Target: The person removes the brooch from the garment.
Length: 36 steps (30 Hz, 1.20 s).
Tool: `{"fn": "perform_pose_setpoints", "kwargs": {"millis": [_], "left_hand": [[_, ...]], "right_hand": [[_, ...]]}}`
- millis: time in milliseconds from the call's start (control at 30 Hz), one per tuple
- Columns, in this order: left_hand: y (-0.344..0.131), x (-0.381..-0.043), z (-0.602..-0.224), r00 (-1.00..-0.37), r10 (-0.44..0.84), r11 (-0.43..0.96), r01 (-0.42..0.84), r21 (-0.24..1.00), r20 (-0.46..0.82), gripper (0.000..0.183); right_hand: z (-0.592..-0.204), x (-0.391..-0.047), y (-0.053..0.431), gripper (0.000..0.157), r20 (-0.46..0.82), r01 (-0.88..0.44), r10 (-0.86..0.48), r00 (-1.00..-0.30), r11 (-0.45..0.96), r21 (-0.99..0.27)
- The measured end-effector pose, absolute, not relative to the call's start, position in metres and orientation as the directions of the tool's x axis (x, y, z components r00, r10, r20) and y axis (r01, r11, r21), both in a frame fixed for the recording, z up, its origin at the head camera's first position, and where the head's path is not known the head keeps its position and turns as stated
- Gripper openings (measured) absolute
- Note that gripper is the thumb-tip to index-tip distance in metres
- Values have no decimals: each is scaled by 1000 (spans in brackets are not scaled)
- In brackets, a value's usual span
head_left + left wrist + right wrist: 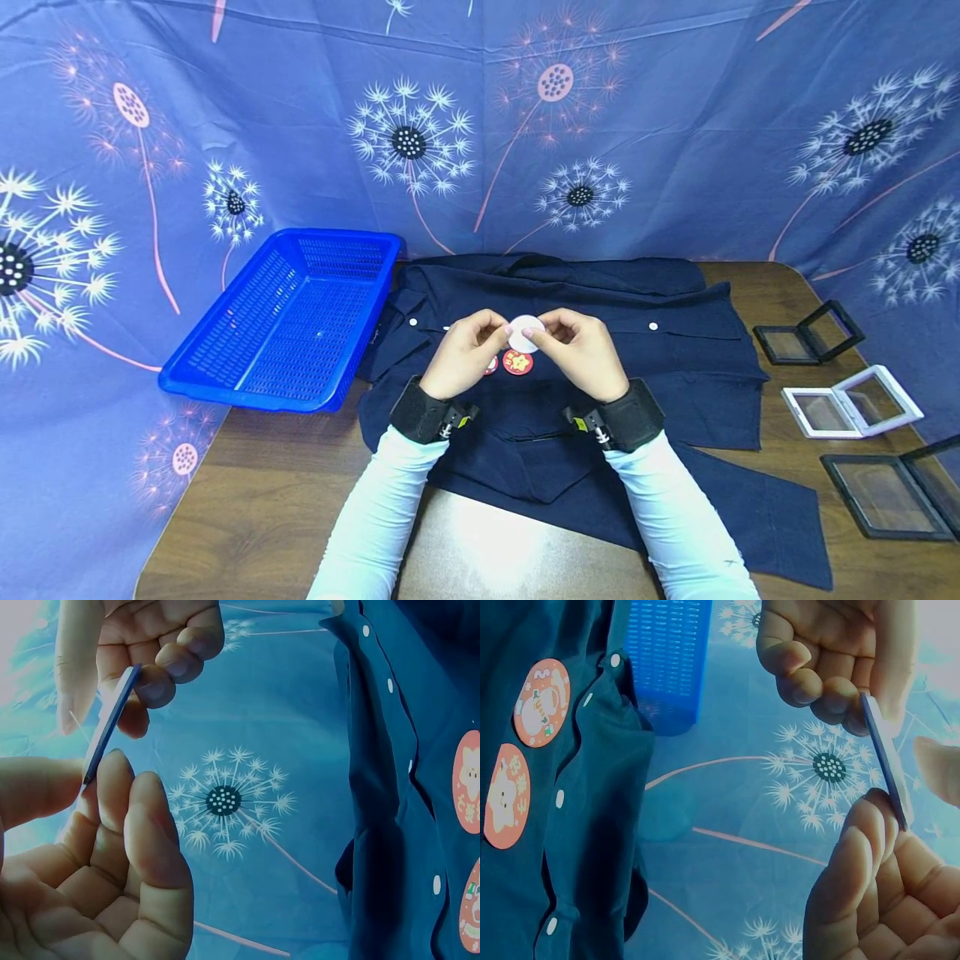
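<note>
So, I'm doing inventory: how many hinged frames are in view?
3, along the right of the table: the rear black hinged frame, the white hinged frame in the middle, and the front black hinged frame, partly cut off. Others may be out of view.

Thin white disc point(519, 341), round, plain-faced, held up over navy garment point(525, 433)

Pale sleeves point(375, 517) end at black wristbands point(415, 408) bearing small mounts point(452, 421), seemingly yellow-marked.

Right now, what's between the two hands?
A round white disc sits between the left hand and the right hand, touching both; the head view shows it.
</note>
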State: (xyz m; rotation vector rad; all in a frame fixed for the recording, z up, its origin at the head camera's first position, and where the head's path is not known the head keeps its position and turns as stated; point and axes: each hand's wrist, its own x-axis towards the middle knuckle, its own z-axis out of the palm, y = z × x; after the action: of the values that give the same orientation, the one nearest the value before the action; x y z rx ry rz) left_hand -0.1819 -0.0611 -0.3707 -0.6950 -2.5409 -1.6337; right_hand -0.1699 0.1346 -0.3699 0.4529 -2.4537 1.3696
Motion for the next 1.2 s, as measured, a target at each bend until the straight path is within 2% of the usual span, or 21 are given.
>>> {"fn": "perform_pose_setpoints", "kwargs": {"millis": [1200], "left_hand": [[-60,-179,-369,-905,325,381,390,838,274,16]], "right_hand": [[-369,-169,131,16,349,-399,-197,-916,519,-756]]}}
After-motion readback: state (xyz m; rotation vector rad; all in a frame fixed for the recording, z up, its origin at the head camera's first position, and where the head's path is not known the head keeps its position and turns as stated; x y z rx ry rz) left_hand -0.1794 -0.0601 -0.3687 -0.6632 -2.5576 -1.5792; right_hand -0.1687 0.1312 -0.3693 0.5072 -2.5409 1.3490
